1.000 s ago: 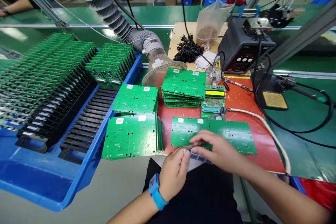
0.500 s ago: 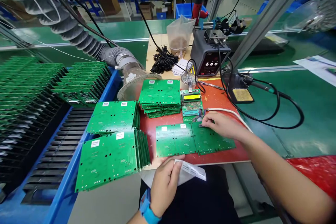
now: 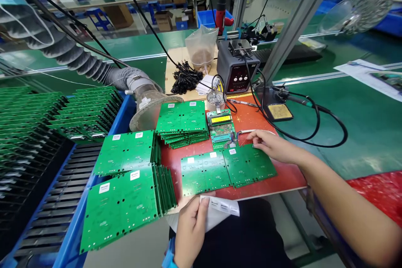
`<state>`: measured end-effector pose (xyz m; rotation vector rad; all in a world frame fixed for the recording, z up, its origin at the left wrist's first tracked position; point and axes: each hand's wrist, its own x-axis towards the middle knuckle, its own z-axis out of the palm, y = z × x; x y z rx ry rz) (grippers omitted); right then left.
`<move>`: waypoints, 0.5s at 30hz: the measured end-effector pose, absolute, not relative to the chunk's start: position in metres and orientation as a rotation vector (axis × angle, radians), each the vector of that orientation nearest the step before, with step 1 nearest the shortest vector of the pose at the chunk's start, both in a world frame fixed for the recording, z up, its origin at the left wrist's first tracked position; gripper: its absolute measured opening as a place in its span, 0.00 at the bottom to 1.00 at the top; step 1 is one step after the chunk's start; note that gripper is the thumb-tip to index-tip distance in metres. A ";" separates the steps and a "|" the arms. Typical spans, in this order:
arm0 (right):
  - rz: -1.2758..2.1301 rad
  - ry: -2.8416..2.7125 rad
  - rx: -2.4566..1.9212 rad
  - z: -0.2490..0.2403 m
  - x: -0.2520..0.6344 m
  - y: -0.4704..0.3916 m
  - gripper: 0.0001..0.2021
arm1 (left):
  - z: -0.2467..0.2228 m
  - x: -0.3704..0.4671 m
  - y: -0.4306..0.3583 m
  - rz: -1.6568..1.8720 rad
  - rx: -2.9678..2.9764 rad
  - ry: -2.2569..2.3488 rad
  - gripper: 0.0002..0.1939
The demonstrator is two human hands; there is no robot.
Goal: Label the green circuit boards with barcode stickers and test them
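Note:
My left hand (image 3: 192, 222) pinches a strip of white labels (image 3: 223, 206) on its backing paper, below the table's front edge. Two green circuit boards (image 3: 205, 176) lie side by side in front of me. The left one carries two white labels; the right board (image 3: 248, 166) shows a white label (image 3: 232, 151) near its upper left corner. At that board's upper right edge is my right hand (image 3: 262, 144), fingers curled together. A pale bit shows at its fingertips, too small to name. Stacked labelled boards (image 3: 119, 207) stand at left, with another stack (image 3: 181, 118) behind.
A blue bin (image 3: 67, 234) with racked boards is at far left. Behind the red mat (image 3: 251, 113) stand a soldering station (image 3: 237, 69), an iron in its holder (image 3: 282, 94), an extraction hose (image 3: 147, 100) and black cables (image 3: 186, 77). A small display board (image 3: 221, 127) lies mid-table.
My right hand has moved off the right board's upper left part toward its right edge, uncovering a white label there. My left hand still holds the label strip. The view has shifted slightly.

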<state>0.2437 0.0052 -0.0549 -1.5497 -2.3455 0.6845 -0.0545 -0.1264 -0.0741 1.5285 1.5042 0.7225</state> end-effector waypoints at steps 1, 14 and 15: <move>0.690 -2.360 -1.533 -0.057 0.246 0.007 0.10 | -0.075 -0.054 -0.127 0.727 1.537 1.502 0.18; 0.498 -2.364 -1.434 -0.060 0.253 -0.019 0.12 | -0.081 -0.056 -0.132 0.745 1.515 1.517 0.21; 0.545 -2.422 -1.428 -0.059 0.254 -0.023 0.17 | -0.080 -0.056 -0.132 0.748 1.516 1.519 0.21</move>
